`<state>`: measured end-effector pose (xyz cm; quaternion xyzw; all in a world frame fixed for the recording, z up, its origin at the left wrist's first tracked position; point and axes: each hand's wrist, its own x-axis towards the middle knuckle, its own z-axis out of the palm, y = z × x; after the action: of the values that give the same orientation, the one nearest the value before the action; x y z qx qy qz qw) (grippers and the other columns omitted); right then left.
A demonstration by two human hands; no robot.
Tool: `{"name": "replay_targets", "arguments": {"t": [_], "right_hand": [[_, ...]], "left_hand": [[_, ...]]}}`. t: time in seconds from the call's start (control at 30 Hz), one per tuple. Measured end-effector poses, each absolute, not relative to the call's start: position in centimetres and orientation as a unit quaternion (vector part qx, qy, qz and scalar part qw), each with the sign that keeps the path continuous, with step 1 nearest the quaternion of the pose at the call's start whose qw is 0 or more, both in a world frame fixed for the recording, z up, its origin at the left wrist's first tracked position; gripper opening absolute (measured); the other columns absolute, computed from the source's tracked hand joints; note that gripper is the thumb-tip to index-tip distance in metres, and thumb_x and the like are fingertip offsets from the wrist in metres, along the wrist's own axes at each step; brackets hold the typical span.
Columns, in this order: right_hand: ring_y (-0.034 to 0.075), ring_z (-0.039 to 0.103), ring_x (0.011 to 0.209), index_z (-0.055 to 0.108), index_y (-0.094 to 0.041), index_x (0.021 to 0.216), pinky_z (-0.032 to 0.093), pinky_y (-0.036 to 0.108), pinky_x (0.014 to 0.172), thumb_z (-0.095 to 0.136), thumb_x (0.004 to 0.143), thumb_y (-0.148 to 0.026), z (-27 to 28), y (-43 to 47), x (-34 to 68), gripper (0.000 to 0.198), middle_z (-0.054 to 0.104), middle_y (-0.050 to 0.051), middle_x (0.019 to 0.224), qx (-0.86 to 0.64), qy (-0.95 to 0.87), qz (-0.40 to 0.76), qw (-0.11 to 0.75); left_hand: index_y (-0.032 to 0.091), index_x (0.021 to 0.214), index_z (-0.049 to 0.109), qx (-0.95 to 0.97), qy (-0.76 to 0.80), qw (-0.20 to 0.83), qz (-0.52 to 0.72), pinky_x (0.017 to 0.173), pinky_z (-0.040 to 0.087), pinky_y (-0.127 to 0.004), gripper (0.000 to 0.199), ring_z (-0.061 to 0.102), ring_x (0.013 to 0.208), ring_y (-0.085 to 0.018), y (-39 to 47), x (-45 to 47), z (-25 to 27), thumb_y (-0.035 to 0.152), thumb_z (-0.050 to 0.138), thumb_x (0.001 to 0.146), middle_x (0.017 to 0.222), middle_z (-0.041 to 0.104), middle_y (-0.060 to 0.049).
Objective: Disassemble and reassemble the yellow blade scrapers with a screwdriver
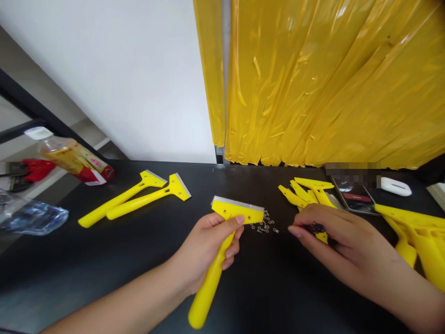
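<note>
My left hand (212,241) is closed around a yellow scraper (208,278) with a metal blade along its top edge. The thumb presses just below the head, which shows two small holes or screws. Close to the right end of that head lies a scatter of small metal nuts or washers (267,227) on the black table. To the right of them, my right hand (333,241) is closed on a small dark-handled tool (314,228); its tip is hard to make out. Yellow scraper parts (295,197) lie just behind this hand, partly hidden by it.
Two yellow scrapers with blades (139,199) lie at the left on the black table (146,278). Beyond them are a drink bottle (79,160) and clear plastic (38,215). At right are a phone (352,197), a white case (396,186) and yellow handles (420,236). Yellow sheeting (313,83) hangs behind.
</note>
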<state>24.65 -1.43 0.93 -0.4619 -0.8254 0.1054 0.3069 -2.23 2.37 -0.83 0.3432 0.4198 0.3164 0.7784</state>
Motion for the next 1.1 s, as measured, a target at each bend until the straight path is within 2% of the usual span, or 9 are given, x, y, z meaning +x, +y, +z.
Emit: {"name": "replay_targets", "arguments": {"t": [0.7,1.1], "right_hand": [[0.014,0.073,0.089,0.062,-0.029,0.111,0.053,0.028,0.082,0.061,0.109,-0.030,0.81,-1.43,24.84,0.002,0.075,-0.002,0.100,-0.475,-0.818,0.089,0.312],[0.016,0.075,0.085,0.064,-0.028,0.110,0.055,0.029,0.076,0.062,0.108,-0.030,0.34,-1.22,25.04,0.004,0.077,-0.001,0.097,-0.486,-0.811,0.091,0.313]], "left_hand": [[0.017,0.075,0.063,0.338,0.426,0.778,0.313,0.041,0.033,-0.018,0.034,0.039,0.042,-0.006,2.21,-2.24,-0.88,0.042,0.078,0.095,0.053,0.050,0.005],[0.018,0.076,0.062,0.340,0.422,0.781,0.310,0.041,0.034,-0.017,0.034,0.039,0.042,-0.006,2.38,-2.15,-0.84,0.042,0.077,0.096,0.054,0.050,0.005]]}}
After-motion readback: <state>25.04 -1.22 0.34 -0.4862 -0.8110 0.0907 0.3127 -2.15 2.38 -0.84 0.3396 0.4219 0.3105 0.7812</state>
